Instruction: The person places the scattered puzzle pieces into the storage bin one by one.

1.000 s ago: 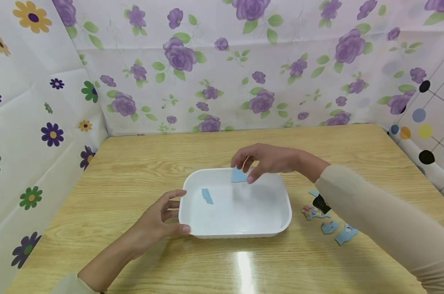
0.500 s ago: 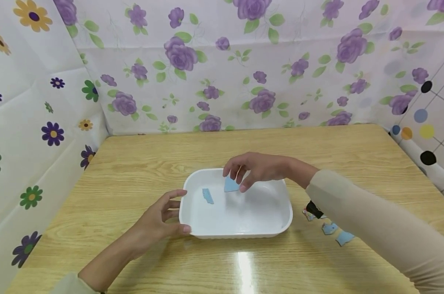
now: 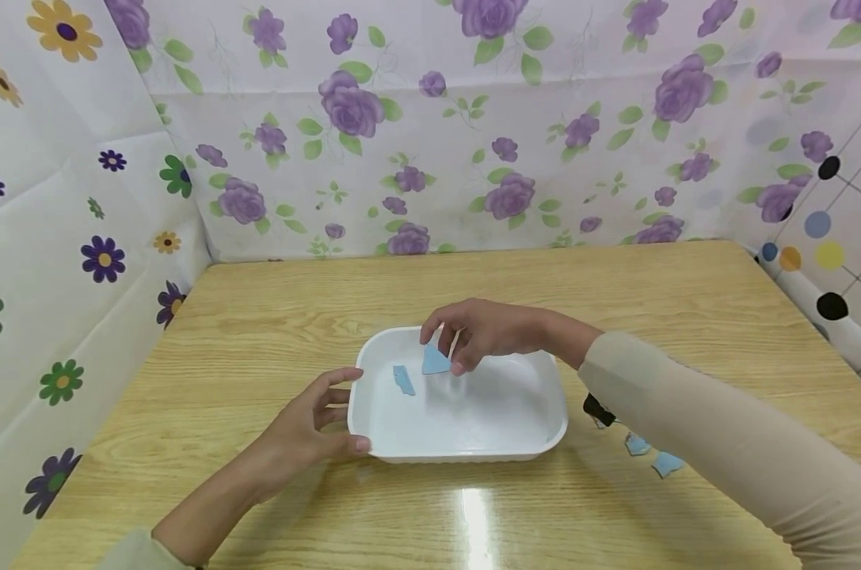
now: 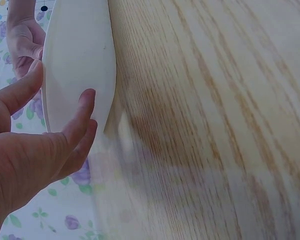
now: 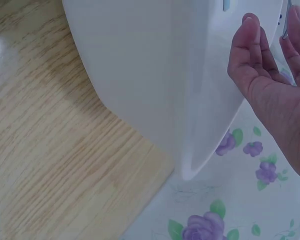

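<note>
Two hands are at one white tray (image 3: 487,419) on one bench (image 3: 287,317). The fingers of the left hand (image 3: 302,423) are spread around the tray's left end, with the thumb and one fingertip touching its rim. The fingers of the right hand (image 3: 483,334) pinch one blue piece (image 3: 435,361) by its edge, thumb against fingers. That piece is over the inside of the tray; whether it touches the tray cannot be told.

One narrow blue piece (image 3: 404,380) lies in the tray, near the right fingertips, to their left and a little nearer the person. That makes two pieces at the tray, one pinched and one lying.

Well to the right of the right fingers, on the bench beside the right sleeve (image 3: 694,435), two blue pieces (image 3: 638,444) show, near each other. A sliver of a third piece (image 3: 600,424) peeks out below one black object (image 3: 599,409) at that sleeve; the sleeve hides that part of the bench, so the full count there cannot be told.

Three patterned cloths (image 3: 430,158) surround the bench, beyond the fingers and to both sides.
</note>
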`<move>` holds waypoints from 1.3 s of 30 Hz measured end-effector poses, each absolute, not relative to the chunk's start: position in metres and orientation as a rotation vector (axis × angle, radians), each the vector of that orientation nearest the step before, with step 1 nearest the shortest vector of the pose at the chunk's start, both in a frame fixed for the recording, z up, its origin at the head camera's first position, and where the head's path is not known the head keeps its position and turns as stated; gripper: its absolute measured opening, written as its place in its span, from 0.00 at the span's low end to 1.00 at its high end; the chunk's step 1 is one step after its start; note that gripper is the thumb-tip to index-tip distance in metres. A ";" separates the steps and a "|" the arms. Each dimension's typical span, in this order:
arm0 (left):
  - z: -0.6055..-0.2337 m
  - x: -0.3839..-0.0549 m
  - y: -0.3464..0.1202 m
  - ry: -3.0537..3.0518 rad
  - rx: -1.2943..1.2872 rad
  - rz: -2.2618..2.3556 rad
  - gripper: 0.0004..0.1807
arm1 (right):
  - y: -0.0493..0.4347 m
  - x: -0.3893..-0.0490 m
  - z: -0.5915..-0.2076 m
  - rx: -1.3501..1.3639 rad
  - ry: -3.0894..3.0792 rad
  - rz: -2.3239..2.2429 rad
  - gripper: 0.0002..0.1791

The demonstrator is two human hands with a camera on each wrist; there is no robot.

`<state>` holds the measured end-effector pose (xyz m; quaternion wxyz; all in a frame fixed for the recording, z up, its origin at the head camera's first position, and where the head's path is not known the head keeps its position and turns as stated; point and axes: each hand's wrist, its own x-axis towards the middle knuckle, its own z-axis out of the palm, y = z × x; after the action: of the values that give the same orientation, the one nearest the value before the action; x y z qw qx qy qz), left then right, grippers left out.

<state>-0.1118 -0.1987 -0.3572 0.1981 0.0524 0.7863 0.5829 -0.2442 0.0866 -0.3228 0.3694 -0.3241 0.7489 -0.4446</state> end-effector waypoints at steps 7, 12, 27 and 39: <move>-0.357 -0.113 -0.199 2.177 0.152 1.641 0.47 | 0.083 -0.240 -0.329 -0.772 1.920 -1.119 0.29; -0.357 -0.113 -0.199 2.182 0.144 1.641 0.47 | 0.080 -0.239 -0.333 -0.774 1.935 -1.095 0.29; -0.357 -0.113 -0.199 2.188 0.140 1.643 0.47 | 0.074 -0.236 -0.331 -0.840 2.139 -0.826 0.34; -0.356 -0.112 -0.198 2.192 0.143 1.640 0.47 | 0.077 -0.234 -0.329 -0.827 2.112 -0.865 0.34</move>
<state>-0.1122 -0.1982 -0.3559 0.1987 0.0510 0.7837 0.5863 -0.2338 0.0766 -0.3288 0.3497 -0.3190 0.8151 -0.3339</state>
